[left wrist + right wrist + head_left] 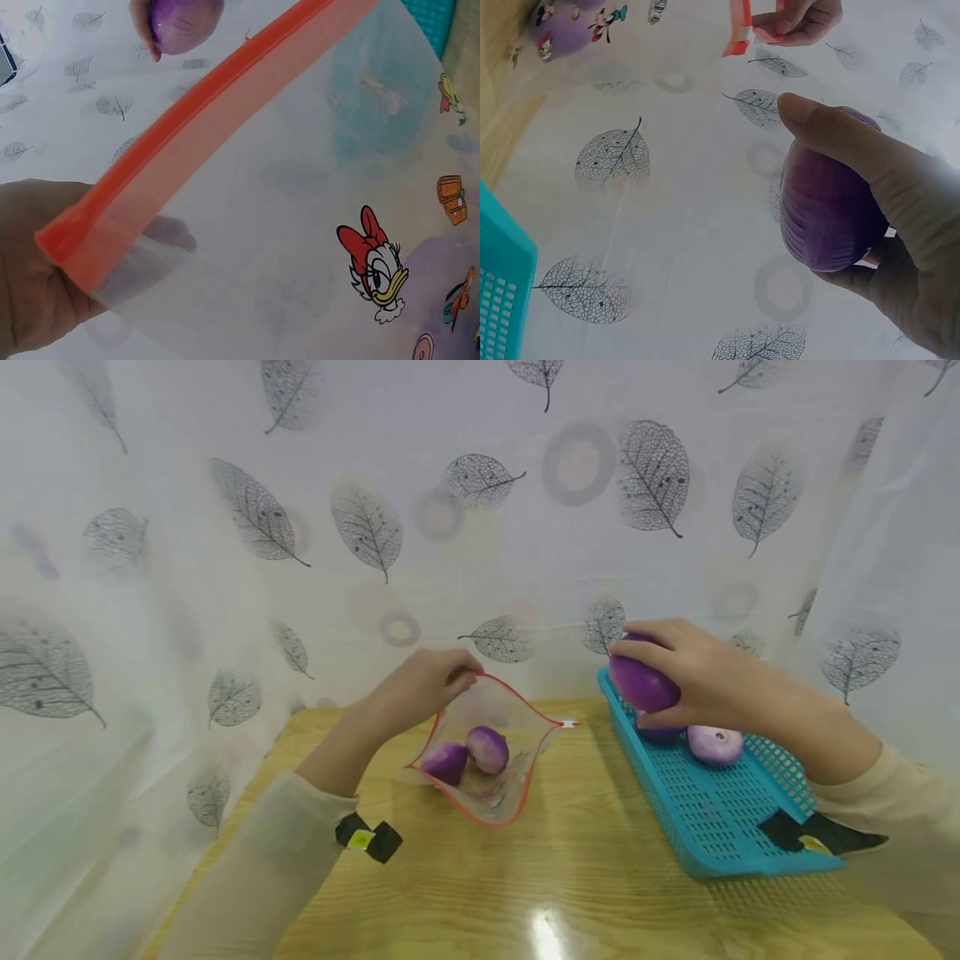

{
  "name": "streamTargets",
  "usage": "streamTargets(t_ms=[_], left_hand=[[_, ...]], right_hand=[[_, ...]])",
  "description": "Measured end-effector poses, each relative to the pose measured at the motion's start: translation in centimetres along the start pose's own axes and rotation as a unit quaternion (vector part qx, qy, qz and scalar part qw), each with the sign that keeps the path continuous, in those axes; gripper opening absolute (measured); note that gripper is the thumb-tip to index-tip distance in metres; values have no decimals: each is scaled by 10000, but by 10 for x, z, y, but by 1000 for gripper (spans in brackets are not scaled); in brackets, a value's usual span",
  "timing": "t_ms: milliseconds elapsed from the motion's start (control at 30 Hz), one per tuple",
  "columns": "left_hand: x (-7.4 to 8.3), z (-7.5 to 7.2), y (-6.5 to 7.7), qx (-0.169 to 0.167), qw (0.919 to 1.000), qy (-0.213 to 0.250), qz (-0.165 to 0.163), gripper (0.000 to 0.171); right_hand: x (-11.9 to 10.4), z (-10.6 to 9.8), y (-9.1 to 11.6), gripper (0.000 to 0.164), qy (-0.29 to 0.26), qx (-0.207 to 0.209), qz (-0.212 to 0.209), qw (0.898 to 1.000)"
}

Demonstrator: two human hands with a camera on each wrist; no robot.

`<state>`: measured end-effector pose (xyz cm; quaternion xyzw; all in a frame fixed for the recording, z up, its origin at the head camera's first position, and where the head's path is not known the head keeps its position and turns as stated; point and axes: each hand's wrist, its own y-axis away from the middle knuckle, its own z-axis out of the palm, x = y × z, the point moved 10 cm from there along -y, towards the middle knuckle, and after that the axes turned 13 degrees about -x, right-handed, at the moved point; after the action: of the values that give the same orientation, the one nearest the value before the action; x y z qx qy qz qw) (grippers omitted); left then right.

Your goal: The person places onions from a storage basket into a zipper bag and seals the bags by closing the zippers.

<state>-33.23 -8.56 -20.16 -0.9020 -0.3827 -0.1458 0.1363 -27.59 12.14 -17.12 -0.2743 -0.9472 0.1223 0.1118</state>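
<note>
My right hand [693, 672] grips a red onion [829, 199] in the air over the far end of a blue-green plastic basket [678, 835]. Fingers and thumb curl round its sides. Two more red onions, one dark [660, 732] and one pale [715, 746], lie in the basket below. Left of it, my left hand [423, 689] pinches the rim of a clear zip bag [247, 225] with an orange-red zip edge and cartoon prints. The bag's mouth gapes wide, and inside sit two red onions [487, 750], [446, 763] among loose skin scraps.
A wooden table [465, 902] carries the bag and the basket. Behind it hangs a whitish translucent curtain [450, 427] with grey leaf prints. A white slider [568, 724] sits at the right end of the bag's zip.
</note>
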Motion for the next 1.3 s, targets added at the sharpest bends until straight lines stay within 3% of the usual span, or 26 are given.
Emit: streamTargets(t_ms=[300, 500, 700, 900, 1133, 1300], left_hand=[[0, 1, 2, 92, 9999, -4, 137, 16], [0, 0, 4, 172, 9997, 54, 180, 16], [2, -1, 6, 189, 9993, 214, 232, 17], [0, 2, 7, 210, 9990, 224, 322, 16], [4, -1, 8, 424, 9974, 118, 569, 15], [6, -1, 8, 531, 9960, 9, 717, 15]], right_hand=[[-28, -22, -6, 73, 130, 894, -423, 9950], [-45, -29, -6, 67, 210, 1340, -401, 9899], [-58, -31, -10, 63, 187, 1392, -434, 9891], [-79, -33, -15, 58, 228, 1706, -798, 9818], [-97, -28, -26, 55, 219, 1653, -1010, 9808], [-109, -27, -36, 67, 152, 1658, -1187, 9789]])
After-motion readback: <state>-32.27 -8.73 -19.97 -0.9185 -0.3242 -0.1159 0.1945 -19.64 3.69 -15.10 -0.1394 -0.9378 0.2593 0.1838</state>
